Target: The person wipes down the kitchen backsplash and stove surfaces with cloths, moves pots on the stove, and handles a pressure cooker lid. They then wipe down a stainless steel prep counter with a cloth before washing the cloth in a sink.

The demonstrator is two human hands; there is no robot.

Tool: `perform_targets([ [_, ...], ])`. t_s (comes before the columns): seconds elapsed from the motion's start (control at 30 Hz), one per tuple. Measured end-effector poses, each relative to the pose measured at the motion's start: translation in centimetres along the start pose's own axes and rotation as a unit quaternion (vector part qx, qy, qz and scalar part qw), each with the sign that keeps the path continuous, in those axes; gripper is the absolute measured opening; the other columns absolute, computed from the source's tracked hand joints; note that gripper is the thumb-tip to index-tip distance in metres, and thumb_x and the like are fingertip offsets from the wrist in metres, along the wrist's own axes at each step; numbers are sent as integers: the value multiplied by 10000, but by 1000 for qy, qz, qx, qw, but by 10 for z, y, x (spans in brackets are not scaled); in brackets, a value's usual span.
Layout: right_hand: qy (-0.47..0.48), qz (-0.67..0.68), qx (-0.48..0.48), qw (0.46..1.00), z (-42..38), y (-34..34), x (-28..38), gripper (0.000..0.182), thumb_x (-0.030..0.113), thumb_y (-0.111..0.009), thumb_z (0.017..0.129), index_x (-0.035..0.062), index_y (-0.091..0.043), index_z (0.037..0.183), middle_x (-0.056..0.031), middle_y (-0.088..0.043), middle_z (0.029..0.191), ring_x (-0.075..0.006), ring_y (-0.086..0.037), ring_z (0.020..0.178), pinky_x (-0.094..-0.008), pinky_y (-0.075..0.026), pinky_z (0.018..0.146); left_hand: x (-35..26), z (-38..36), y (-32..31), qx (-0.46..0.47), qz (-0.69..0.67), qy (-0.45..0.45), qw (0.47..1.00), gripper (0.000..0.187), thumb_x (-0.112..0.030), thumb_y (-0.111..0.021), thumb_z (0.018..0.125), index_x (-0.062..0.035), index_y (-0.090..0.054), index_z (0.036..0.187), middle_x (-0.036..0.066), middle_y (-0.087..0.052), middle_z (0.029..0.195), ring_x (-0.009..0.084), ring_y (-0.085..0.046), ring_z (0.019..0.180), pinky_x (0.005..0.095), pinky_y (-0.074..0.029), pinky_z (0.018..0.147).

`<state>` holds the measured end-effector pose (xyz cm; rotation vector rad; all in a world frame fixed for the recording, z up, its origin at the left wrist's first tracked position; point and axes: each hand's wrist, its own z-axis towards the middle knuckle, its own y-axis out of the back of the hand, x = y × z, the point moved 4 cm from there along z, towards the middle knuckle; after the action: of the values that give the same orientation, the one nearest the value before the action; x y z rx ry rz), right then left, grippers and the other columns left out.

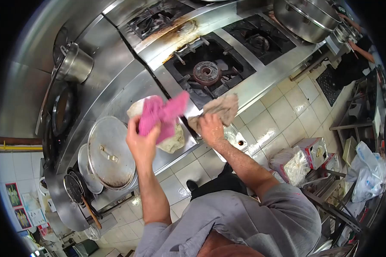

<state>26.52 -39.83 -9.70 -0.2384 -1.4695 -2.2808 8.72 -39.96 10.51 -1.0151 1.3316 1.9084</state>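
My left hand (143, 139) is closed on a bunched pink cloth (156, 118), raised over the steel counter. Beneath that cloth lies a whitish, stained cloth (172, 141), partly covered from view. In my right hand (212, 128) is a crumpled greyish-brown cloth (223, 108), held near the front edge of the stove. The gas burner (207, 73) with its black grate sits just beyond both hands. To the left of my left hand, a big pot lid (111, 152) with a metal handle rests on the counter.
A steel pot (76, 64) and dark pans (63, 111) stand at the left. A large pot (306, 19) sits on the far right of the stove, near another person's arm (361, 51). Boxes (311, 152) and a plastic bag (369, 171) are at the right.
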Motion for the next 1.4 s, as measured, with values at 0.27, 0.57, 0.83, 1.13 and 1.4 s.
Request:
perform_targets([
  [0.27,45,233,-76,969,167,-13,46,116,140,-521,818,47,-571,865,-183,-537,847,-354,-508,884,-442,-427,777,75,-164,63,77,15,166,983,465,-97,-790,630,12,-583,1032,93,-630,922,162,-595,834,303,-491,765],
  [0.57,137,-38,9,990,210,-127,67,215,199,-453,870,105,-603,993,-127,-549,932,-315,-520,915,-419,-413,833,215,-331,84,11,65,370,927,462,-224,-811,639,21,-607,974,135,-660,860,196,-628,790,315,-502,725],
  [0.83,96,-54,-27,993,12,-16,29,285,181,-550,838,109,-583,1112,-155,-548,1093,-351,-520,983,-443,-439,827,356,-426,168,-21,65,464,883,474,-279,-810,604,20,-628,922,142,-669,831,219,-643,755,339,-513,686],
  [1.13,-128,104,308,937,-135,-45,53,296,40,-562,711,-11,-590,1001,-211,-608,918,-410,-588,828,-431,-493,738,460,-549,295,-47,79,581,809,563,-344,-790,609,45,-628,984,167,-669,918,260,-647,813,357,-513,722],
  [1.4,-159,381,438,799,-173,-97,213,208,-5,-474,856,11,-610,1013,-65,-621,904,-139,-565,821,-272,-473,723,489,-640,331,-144,-18,631,762,599,-344,-781,623,53,-614,1039,175,-667,961,271,-653,883,349,-521,775],
])
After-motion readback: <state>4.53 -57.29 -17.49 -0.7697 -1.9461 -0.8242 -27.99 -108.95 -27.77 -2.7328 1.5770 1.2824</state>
